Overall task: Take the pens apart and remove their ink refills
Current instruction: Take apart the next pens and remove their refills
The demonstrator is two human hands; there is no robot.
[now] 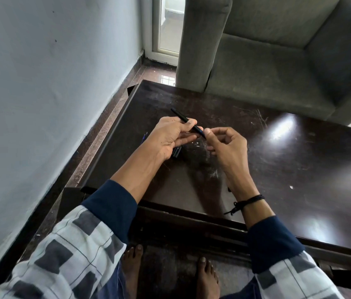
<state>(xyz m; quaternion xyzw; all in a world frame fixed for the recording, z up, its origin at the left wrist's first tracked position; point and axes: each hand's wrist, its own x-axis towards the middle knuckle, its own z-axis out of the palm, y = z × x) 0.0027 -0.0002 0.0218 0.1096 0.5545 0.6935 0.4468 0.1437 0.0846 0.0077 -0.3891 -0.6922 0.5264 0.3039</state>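
Observation:
My left hand (173, 134) grips a slim black pen (181, 116) above the dark table (278, 169); the pen's far end points up and to the left. My right hand (226, 145) pinches the pen's near tip, where a bit of blue shows, with thumb and forefinger. A short black pen part (176, 152) lies on the table just under my left palm. Thin blue refills (144, 137) lie on the table to the left of my left hand, partly hidden by it.
A grey sofa (278, 61) stands right behind the table's far edge. A pale wall (40, 83) runs along the left, with a strip of floor between it and the table. My bare feet (131, 268) are under the table's near edge.

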